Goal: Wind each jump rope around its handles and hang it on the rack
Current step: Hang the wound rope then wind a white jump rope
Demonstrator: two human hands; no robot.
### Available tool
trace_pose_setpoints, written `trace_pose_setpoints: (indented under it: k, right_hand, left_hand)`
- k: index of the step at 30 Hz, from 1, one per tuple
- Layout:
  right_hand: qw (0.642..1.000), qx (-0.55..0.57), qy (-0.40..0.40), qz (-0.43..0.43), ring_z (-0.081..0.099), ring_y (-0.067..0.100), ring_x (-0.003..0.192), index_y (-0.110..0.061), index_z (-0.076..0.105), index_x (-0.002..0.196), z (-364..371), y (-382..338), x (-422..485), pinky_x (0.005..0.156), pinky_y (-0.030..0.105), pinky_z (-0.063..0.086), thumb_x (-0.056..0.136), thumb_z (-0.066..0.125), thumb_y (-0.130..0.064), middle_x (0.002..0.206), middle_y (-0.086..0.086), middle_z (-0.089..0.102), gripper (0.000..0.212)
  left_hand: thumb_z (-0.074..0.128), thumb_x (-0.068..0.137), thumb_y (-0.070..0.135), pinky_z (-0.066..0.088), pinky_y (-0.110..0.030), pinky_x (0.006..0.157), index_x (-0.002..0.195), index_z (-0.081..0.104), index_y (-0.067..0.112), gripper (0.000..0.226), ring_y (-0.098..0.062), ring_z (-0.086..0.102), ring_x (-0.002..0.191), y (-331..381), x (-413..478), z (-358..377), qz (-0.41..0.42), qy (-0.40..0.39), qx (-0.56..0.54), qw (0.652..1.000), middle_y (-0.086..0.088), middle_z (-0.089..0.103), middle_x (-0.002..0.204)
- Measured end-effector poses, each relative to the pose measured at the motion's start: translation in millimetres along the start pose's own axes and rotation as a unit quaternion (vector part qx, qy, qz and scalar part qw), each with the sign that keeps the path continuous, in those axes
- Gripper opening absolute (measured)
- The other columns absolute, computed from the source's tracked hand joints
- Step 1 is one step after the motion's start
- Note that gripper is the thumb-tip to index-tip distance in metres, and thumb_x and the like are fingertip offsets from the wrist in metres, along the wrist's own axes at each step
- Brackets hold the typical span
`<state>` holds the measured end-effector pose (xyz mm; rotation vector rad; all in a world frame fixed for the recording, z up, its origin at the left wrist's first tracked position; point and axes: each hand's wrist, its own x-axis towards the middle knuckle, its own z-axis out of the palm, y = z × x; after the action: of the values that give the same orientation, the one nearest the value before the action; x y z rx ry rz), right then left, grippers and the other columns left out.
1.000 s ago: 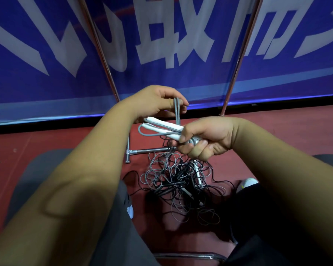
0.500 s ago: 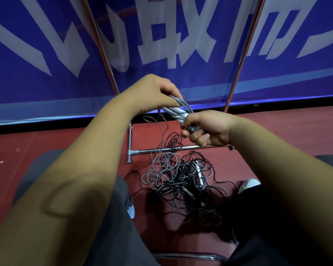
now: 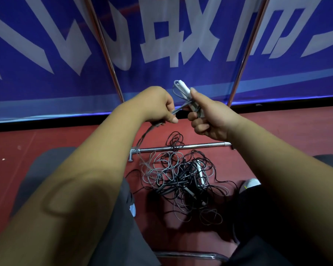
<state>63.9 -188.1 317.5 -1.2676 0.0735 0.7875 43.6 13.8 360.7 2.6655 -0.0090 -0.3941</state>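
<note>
The right hand (image 3: pixel 211 117) holds a pair of white plastic jump-rope handles (image 3: pixel 182 88) side by side, its fingers (image 3: pixel 199 128) curled round their lower part and the thumb laid up along them, so that the rounded ends stick up and tilt to the left above the fist. Just beside it, the left hand (image 3: pixel 159 106) is closed with thumb and forefinger pinching a thin grey cord (image 3: pixel 178 110), drawn taut between the two hands across the handles. From under the left hand the same cord drops down to a tangled heap of grey and black jump ropes (image 3: pixel 181 179), which lies on the red floor (image 3: pixel 56 143) between the person's knees. At least one more white handle shows in the heap. The heap touches the low base bar of a chrome metal rack (image 3: pixel 190 147), and one black loop lies over that bar. The rack's two slanted uprights rise in front of a blue banner with large white characters (image 3: pixel 46 45) along the far edge of the floor. A white shoe (image 3: pixel 250 183) sits to the right of the heap.
</note>
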Motion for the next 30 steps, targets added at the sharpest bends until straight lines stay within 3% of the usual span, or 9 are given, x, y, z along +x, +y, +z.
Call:
trace_pose_setpoints:
  k: [4, 7, 14, 16, 18, 20, 24, 27, 30]
  right_hand:
    - [1.000, 0.028, 0.007, 0.002, 0.018, 0.007, 0.055, -0.010, 0.061, 0.104, 0, 0, 2, 0.039, 0.019, 0.019, 0.106, 0.055, -0.053, 0.071, -0.002, 0.041, 0.043]
    - [0.999, 0.033, 0.013, -0.001, 0.018, 0.007, 0.055, -0.009, 0.061, 0.105, 0, 1, 3, 0.040, 0.020, 0.019, 0.108, 0.052, -0.048, 0.071, -0.002, 0.042, 0.040]
    - [0.994, 0.065, 0.078, -0.049, 0.022, 0.011, 0.055, -0.010, 0.056, 0.097, -5, 0, 8, 0.044, 0.023, 0.022, 0.108, 0.055, -0.032, 0.073, 0.006, 0.053, 0.024]
    - [0.992, 0.066, 0.090, -0.055, 0.023, 0.011, 0.054, -0.008, 0.058, 0.100, -9, -1, 10, 0.044, 0.022, 0.023, 0.107, 0.055, -0.031, 0.077, 0.008, 0.058, 0.025]
    - [0.992, 0.065, 0.095, -0.058, 0.024, 0.010, 0.053, -0.007, 0.060, 0.102, -11, -2, 11, 0.044, 0.021, 0.025, 0.106, 0.056, -0.030, 0.078, 0.008, 0.060, 0.025]
    - [0.991, 0.066, 0.094, -0.064, 0.026, 0.010, 0.053, -0.007, 0.061, 0.104, -12, -3, 11, 0.043, 0.021, 0.026, 0.105, 0.058, -0.028, 0.077, 0.007, 0.059, 0.021]
    - [0.992, 0.065, 0.080, -0.067, 0.025, 0.010, 0.052, -0.005, 0.061, 0.109, -11, -3, 12, 0.042, 0.022, 0.027, 0.102, 0.059, -0.024, 0.073, 0.004, 0.052, 0.020]
    - [0.993, 0.063, 0.075, -0.063, 0.022, 0.010, 0.053, -0.005, 0.062, 0.109, -7, -3, 10, 0.043, 0.021, 0.026, 0.103, 0.056, -0.021, 0.070, 0.002, 0.049, 0.018]
    - [0.991, 0.078, 0.085, -0.067, 0.021, 0.009, 0.054, -0.006, 0.063, 0.115, -7, -6, 9, 0.044, 0.021, 0.024, 0.104, 0.056, -0.019, 0.069, 0.001, 0.047, 0.018]
  left_hand:
    - [0.081, 0.091, 0.033, 0.062, -0.032, 0.063, 0.089, 0.074, 0.014, 0.021, -0.022, 0.076, 0.061, 7, 3, 8, -0.039, 0.059, -0.018, 0.997, -0.006, 0.076, 0.069]
    - [0.071, 0.100, 0.029, 0.065, -0.037, 0.059, 0.095, 0.066, 0.002, 0.028, -0.027, 0.075, 0.053, 10, 6, 16, -0.091, 0.074, -0.134, 0.984, -0.016, 0.074, 0.063]
    - [0.080, 0.093, 0.009, 0.065, -0.044, 0.087, 0.095, 0.056, 0.008, 0.025, -0.027, 0.080, 0.091, 2, 12, 12, -0.039, -0.001, -0.415, 0.909, -0.019, 0.076, 0.095]
    - [0.088, 0.083, 0.010, 0.061, -0.045, 0.095, 0.097, 0.060, 0.010, 0.031, -0.025, 0.079, 0.095, -4, 11, 8, 0.008, -0.033, -0.335, 0.942, -0.010, 0.079, 0.093]
    - [0.091, 0.082, 0.014, 0.060, -0.038, 0.084, 0.100, 0.063, 0.012, 0.034, -0.018, 0.079, 0.087, -5, 7, 7, 0.029, -0.037, -0.218, 0.975, -0.002, 0.081, 0.089]
    - [0.090, 0.082, 0.008, 0.063, -0.037, 0.070, 0.102, 0.063, 0.011, 0.033, -0.019, 0.078, 0.074, -3, 6, 12, 0.012, -0.016, -0.194, 0.981, -0.007, 0.079, 0.082]
    - [0.085, 0.084, 0.003, 0.067, -0.043, 0.064, 0.102, 0.068, 0.021, 0.032, -0.026, 0.078, 0.063, -2, 8, 20, -0.016, 0.031, -0.149, 0.988, -0.011, 0.078, 0.078]
    - [0.085, 0.086, 0.004, 0.067, -0.041, 0.067, 0.108, 0.074, 0.028, 0.034, -0.028, 0.079, 0.067, 0, 9, 20, -0.042, 0.033, -0.181, 0.982, -0.013, 0.078, 0.076]
    - [0.084, 0.088, 0.002, 0.068, -0.039, 0.070, 0.104, 0.076, 0.017, 0.023, -0.032, 0.081, 0.080, 1, 7, 17, -0.063, 0.011, -0.294, 0.954, -0.024, 0.078, 0.092]
